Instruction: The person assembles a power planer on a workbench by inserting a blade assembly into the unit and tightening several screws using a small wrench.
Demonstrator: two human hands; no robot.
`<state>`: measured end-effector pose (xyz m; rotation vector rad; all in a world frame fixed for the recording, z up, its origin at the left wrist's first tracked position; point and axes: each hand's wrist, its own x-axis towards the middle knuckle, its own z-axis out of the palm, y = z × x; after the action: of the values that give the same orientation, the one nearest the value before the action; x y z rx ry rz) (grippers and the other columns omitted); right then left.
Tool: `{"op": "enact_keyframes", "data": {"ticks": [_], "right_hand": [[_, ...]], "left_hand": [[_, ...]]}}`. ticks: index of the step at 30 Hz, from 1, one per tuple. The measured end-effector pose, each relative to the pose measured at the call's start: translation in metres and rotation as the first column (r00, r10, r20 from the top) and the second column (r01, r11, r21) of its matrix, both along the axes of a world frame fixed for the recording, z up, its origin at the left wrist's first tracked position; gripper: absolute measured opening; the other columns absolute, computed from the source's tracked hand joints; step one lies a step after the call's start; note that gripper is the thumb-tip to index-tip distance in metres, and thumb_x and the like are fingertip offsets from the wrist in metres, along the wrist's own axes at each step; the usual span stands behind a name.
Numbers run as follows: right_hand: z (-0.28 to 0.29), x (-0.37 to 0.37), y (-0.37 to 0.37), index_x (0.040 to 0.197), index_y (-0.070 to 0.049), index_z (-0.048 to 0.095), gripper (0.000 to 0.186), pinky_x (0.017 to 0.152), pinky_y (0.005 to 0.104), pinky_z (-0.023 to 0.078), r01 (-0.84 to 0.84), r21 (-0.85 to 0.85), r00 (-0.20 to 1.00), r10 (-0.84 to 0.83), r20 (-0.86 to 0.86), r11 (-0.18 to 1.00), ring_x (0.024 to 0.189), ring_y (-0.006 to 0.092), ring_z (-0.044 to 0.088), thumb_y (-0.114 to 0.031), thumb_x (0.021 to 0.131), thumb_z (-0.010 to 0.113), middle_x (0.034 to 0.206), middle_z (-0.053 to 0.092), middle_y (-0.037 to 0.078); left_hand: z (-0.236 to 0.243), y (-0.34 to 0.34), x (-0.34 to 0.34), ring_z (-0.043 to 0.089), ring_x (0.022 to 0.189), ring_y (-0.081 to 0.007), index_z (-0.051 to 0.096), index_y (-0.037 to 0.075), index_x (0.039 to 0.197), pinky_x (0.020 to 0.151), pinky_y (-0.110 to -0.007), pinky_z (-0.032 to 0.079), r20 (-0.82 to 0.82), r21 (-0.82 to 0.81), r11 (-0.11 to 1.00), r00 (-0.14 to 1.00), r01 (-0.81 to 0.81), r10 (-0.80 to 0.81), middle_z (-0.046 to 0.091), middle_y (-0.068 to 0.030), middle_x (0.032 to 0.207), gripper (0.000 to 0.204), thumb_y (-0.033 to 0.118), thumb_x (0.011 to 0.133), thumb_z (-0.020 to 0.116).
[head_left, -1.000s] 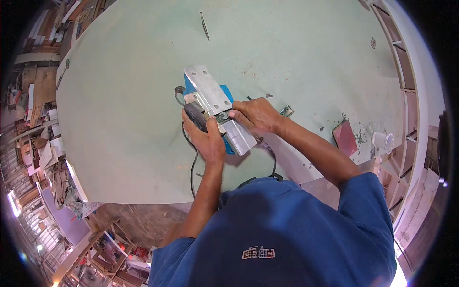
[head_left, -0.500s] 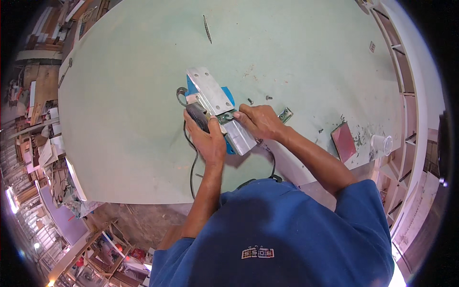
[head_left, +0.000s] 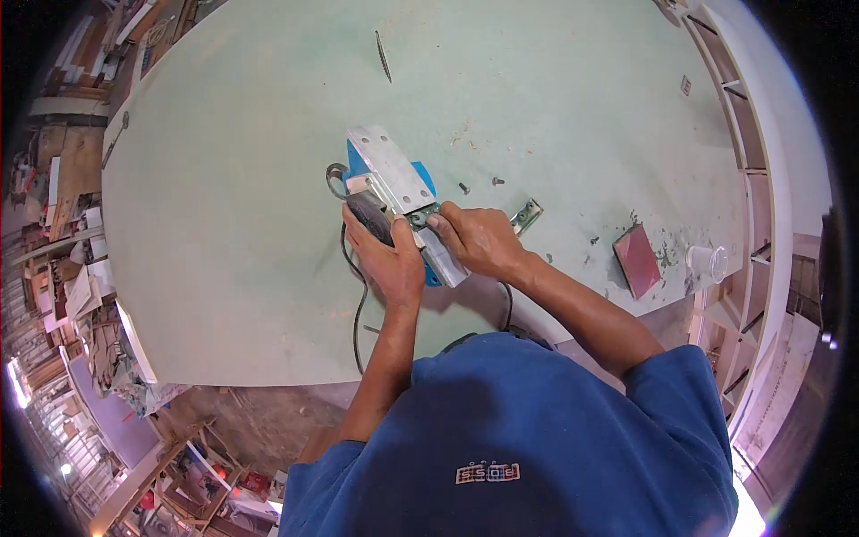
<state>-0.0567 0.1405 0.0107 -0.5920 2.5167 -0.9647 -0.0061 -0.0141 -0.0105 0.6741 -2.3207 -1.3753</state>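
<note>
A: Where've we got the planer (head_left: 386,170)?
B: Plates-up on the desk (head_left: 233,233), our left hand (head_left: 389,268) wrapped round its side. Right hand's (head_left: 483,240) at the gap, can't tell if its fingers pinch anything. If the planer rocks, we might scrape them.

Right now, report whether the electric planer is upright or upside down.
The electric planer is upside down: its metal sole faces up, blue body beneath.

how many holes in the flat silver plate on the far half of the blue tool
4: the far left hole, far right hole, near left hole and near right hole of the silver plate. None seems hidden there.
</note>
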Motion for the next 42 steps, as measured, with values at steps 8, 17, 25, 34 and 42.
{"op": "enact_keyframes", "data": {"ticks": [8, 17, 25, 34, 42], "right_hand": [[-0.017, -0.023, 0.013, 0.103, -0.009, 0.06, 0.044, 0.066, 0.0526, 0.051, -0.171, -0.065, 0.984, 0.166, -0.069, 0.983, 0.075, 0.0419, 0.068, -0.048, 0.11, 0.04, 0.079, 0.069, 0.018], [-0.022, -0.05, 0.011, 0.1, -0.008, 0.057, 0.05, 0.075, 0.0512, 0.05, -0.315, -0.09, 0.947, 0.319, 0.035, 0.945, 0.086, 0.042, 0.065, -0.052, 0.11, 0.036, 0.084, 0.064, 0.02], [-0.024, -0.044, 0.015, 0.097, -0.006, 0.055, 0.051, 0.074, 0.0505, 0.048, -0.327, -0.086, 0.942, 0.332, 0.053, 0.941, 0.082, 0.0413, 0.061, -0.051, 0.111, 0.034, 0.081, 0.059, 0.018], [-0.029, -0.052, 0.01, 0.097, -0.006, 0.053, 0.052, 0.073, 0.0518, 0.048, -0.359, -0.124, 0.933, 0.358, -0.035, 0.925, 0.084, 0.043, 0.064, -0.052, 0.111, 0.032, 0.081, 0.063, 0.021], [-0.04, -0.044, 0.004, 0.099, -0.008, 0.053, 0.042, 0.065, 0.0529, 0.049, -0.287, -0.115, 0.955, 0.274, -0.118, 0.951, 0.072, 0.0452, 0.064, -0.046, 0.111, 0.038, 0.073, 0.065, 0.02]], "left_hand": [[0.006, 0.003, -0.001, 0.041, 0.139, -0.047, 0.026, -0.013, 0.154, 0.118, -0.051, 0.033, 0.006, 0.032, 0.999, 1.0, -0.026, 0.025, 0.039, -0.036, 0.149, 0.078, 0.018, 0.092, 0.061], [0.006, -0.002, -0.003, 0.039, 0.14, -0.0489, 0.023, -0.012, 0.156, 0.116, -0.052, 0.034, 0.023, 0.041, 0.999, 1.0, -0.002, 0.001, 0.037, -0.0364, 0.149, 0.082, 0.019, 0.091, 0.062], [0.003, 0.001, -0.003, 0.042, 0.136, -0.0491, 0.027, -0.013, 0.154, 0.114, -0.052, 0.036, -0.005, 0.04, 0.999, 1.0, -0.004, 0.004, 0.04, -0.0372, 0.147, 0.079, 0.021, 0.091, 0.062], [0.001, 0.007, -0.005, 0.044, 0.136, -0.0496, 0.029, -0.014, 0.154, 0.113, -0.052, 0.038, -0.006, -0.085, 0.994, 0.998, -0.064, 0.063, 0.041, -0.0382, 0.146, 0.074, 0.022, 0.097, 0.06], [0.005, 0.012, -0.012, 0.045, 0.136, -0.0502, 0.036, -0.016, 0.149, 0.113, -0.052, 0.038, -0.012, -0.185, 0.978, 0.996, -0.092, 0.092, 0.044, -0.0373, 0.147, 0.064, 0.019, 0.1, 0.057]]}}
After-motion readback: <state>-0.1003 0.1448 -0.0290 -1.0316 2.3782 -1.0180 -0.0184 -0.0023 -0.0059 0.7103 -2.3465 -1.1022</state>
